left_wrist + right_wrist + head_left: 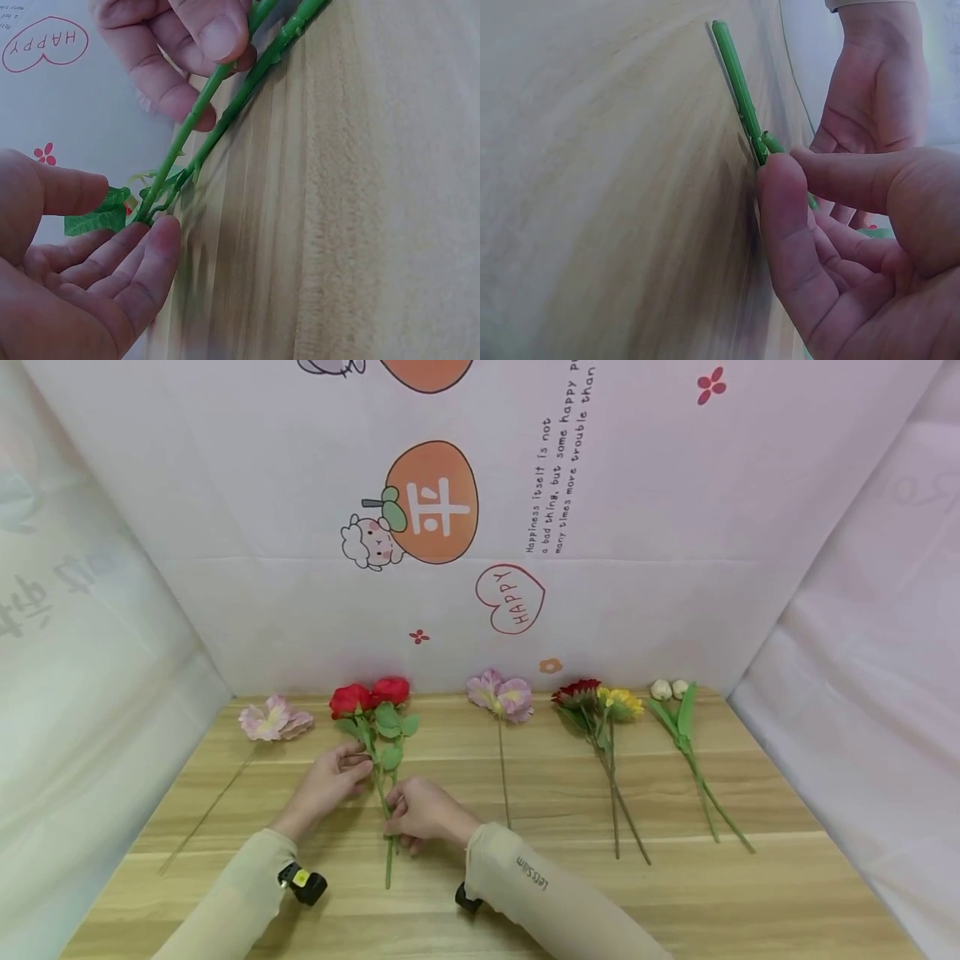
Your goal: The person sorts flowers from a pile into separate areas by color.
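Two artificial red roses with green leaves lie side by side at the left of the table, blooms toward the back. My right hand pinches one green rose stem between thumb and fingers, near its cut end. Beside it the other, longer stem runs along the wood. Around the upper stems, just under the leaves, my left hand has its fingers extended and its thumb held apart. Its fingertips are right at the stems in the left wrist view.
A pale pink flower lies at the far left, and another pink one in the middle. Further right are a dark red flower, a yellow one and white tulip-like buds. Behind the wooden table hangs a printed cloth.
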Tool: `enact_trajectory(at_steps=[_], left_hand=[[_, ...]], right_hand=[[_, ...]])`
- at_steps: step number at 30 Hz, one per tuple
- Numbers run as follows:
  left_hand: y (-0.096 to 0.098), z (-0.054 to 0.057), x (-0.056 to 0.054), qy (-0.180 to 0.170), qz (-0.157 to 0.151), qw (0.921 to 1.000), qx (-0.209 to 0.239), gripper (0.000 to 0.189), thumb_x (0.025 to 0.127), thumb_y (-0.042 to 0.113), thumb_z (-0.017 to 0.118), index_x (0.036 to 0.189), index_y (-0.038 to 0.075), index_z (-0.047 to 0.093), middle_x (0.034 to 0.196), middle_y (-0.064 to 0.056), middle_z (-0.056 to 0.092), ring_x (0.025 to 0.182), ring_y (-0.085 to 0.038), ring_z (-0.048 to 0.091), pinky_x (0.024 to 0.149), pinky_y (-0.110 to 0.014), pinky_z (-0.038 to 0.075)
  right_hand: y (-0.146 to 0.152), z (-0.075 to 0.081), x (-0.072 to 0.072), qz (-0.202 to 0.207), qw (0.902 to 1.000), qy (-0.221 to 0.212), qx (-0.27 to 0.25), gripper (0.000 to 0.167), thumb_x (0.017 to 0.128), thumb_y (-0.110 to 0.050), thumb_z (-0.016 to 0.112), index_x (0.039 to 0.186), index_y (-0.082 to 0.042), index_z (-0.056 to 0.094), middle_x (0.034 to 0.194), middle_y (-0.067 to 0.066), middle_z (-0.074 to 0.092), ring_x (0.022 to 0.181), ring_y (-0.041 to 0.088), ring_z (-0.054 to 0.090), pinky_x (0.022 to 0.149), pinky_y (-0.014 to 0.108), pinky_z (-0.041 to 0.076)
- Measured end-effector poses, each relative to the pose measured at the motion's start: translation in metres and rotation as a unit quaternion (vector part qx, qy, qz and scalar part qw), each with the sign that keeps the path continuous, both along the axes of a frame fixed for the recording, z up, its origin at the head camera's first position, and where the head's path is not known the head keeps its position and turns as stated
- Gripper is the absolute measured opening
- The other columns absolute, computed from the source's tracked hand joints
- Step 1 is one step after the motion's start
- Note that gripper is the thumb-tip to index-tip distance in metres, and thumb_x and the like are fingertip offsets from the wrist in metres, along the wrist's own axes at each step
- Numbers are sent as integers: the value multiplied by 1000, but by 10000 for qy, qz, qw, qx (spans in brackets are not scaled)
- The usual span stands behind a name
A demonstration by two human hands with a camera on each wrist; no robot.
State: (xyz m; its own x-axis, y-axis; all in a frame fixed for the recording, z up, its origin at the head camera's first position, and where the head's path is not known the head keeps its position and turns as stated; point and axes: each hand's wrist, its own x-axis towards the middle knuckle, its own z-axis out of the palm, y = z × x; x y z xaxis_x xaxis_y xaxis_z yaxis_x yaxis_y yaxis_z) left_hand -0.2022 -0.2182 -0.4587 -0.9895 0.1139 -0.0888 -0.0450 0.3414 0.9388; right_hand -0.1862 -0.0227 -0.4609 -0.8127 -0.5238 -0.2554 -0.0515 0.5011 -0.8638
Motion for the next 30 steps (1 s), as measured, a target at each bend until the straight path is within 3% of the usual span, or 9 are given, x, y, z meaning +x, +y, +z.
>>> enact_trajectory(at_steps=[7, 30], left_hand=[[1, -1, 1, -135, 24, 9999, 51, 55, 104, 10, 57, 148, -15, 34, 141, -34, 49, 125, -42, 55, 91, -41, 58], [-6, -2, 1, -130, -13, 9999, 80, 52, 104, 12, 58, 145, -13, 39, 137, -32, 52, 118, -39, 60, 90, -40, 58]], right_hand=[[2, 1, 0, 39, 10000, 63, 48, 45, 91, -3, 76, 132, 1, 58, 77, 0, 67, 52, 20, 64, 45, 33, 57], [9, 6, 1, 16, 9998, 170, -84, 33, 93, -9, 75, 123, -2, 63, 79, 6, 68, 51, 19, 62, 48, 35, 58]])
